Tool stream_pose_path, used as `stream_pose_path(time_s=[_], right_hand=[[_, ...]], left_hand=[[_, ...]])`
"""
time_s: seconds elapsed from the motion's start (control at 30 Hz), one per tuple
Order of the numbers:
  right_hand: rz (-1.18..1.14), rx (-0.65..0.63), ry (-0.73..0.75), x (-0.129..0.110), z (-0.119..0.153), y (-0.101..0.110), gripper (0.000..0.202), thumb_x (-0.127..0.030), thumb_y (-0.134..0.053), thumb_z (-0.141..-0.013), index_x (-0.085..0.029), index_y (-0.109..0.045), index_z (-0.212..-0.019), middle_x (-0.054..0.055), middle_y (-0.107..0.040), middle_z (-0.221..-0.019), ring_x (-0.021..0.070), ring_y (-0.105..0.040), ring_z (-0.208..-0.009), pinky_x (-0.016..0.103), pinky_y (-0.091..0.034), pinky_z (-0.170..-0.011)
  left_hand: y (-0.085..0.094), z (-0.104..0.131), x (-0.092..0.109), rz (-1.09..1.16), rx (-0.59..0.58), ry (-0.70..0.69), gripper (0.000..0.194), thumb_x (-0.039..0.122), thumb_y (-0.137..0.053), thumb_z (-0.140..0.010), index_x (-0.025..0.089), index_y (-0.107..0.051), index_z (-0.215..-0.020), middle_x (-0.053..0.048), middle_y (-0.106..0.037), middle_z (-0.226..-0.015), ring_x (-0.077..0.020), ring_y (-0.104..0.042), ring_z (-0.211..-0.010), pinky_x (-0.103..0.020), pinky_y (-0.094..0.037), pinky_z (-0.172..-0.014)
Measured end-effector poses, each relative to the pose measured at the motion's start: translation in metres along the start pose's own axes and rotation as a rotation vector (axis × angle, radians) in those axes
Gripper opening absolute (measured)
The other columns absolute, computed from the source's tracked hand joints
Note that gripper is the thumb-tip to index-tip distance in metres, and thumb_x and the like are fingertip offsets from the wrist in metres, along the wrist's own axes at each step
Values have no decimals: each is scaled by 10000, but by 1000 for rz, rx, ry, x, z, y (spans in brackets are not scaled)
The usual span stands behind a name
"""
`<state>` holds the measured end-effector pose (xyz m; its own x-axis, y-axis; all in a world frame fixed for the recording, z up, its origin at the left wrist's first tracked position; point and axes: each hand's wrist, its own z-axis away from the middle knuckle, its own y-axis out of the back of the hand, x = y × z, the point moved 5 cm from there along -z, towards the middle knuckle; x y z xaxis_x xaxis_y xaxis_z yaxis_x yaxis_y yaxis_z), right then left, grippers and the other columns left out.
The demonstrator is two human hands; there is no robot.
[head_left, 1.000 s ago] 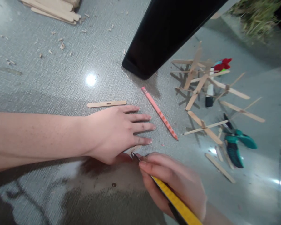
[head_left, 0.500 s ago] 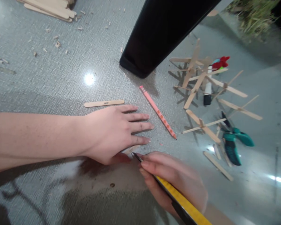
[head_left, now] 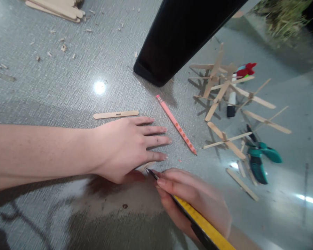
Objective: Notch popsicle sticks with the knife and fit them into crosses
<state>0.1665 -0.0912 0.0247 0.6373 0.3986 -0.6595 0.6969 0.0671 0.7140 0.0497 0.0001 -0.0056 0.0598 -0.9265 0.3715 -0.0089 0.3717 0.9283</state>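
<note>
My left hand (head_left: 130, 142) lies palm down with its fingers spread. A wooden craft stick (head_left: 146, 166) pokes out between its index finger and thumb, the rest hidden beneath the hand. In my right hand (head_left: 190, 198) is a yellow and black utility knife (head_left: 198, 218), gripped like a pen. The blade tip touches the stick at a small marked spot. Just beyond my left hand rests another craft stick (head_left: 116, 114) with a small slot at its middle. A pink pencil (head_left: 176, 125) lies past my fingertips.
A black panel-like object (head_left: 182, 38) stands at the top middle. At right are several crossed craft sticks (head_left: 216, 100), a white marker (head_left: 232, 93) and green-handled pliers (head_left: 259, 163). Stacked sticks (head_left: 54, 8) lie at top left, with wood chips (head_left: 64, 48) scattered below.
Almost nothing differs. The knife tip has shifted very slightly on the stick, while my left hand stays where it was.
</note>
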Motion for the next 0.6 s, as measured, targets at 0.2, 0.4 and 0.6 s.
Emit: stream_pose_path(time_s=[0.2,0.4,0.6], right_hand=[[-4,2,-32,1,2,0,312,-46,-559,-844,-257,-570,-1073,-8,-711,-761,132,-697,-629,223,-580,-585],[33,-17,-9,-1,-1,1,324,-51,-551,-843,-279,-554,-1073,-17,-716,-750,140,-699,-606,232,-580,-546],[46,-15,-31,-1,-3,2,305,-72,-549,-867,-303,-548,-1066,-27,-724,-752,147,-716,-621,241,-596,-543]], left_hand=[[1,-1,0,13,-15,-3,641,472,-609,-822,281,-541,-1430,-41,-361,-1605,-285,-316,-1505,-492,-221,-1257],[1,0,0,21,32,-9,634,462,-610,-809,262,-567,-1409,-57,-397,-1585,-298,-348,-1489,-507,-250,-1245],[-1,0,-1,29,50,-8,638,454,-619,-794,267,-572,-1402,-45,-406,-1581,-291,-354,-1487,-482,-238,-1252]])
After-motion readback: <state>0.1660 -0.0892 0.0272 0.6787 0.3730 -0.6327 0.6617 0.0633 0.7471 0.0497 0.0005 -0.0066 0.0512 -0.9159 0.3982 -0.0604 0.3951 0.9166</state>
